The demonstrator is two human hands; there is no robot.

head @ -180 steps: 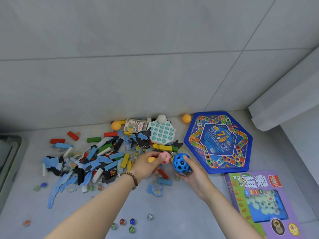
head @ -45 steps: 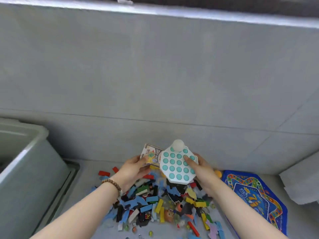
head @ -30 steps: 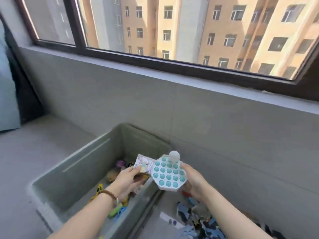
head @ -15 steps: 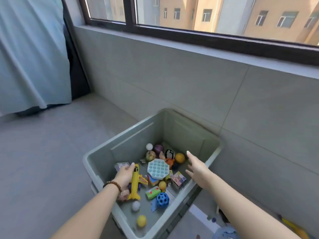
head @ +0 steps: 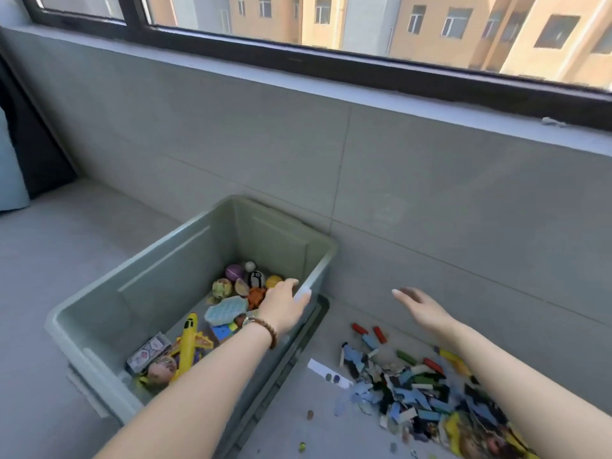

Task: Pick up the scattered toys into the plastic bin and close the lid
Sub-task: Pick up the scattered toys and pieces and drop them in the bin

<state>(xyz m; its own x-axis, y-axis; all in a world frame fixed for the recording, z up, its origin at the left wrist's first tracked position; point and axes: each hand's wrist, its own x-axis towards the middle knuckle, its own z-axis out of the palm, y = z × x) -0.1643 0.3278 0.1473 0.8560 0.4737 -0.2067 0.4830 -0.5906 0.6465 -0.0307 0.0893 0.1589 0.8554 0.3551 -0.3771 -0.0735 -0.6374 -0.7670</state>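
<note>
Both hands have swung to the right since a moment ago. Now the left hand (head: 284,304) is over the right edge of the bin (head: 172,241), fingers loose, holding nothing. The right hand (head: 421,310) hangs open past the bin, above the floor, near the toys (head: 414,389) piled there. The pop toy (head: 227,309) and card box (head: 150,351) lie inside the bin.
</note>
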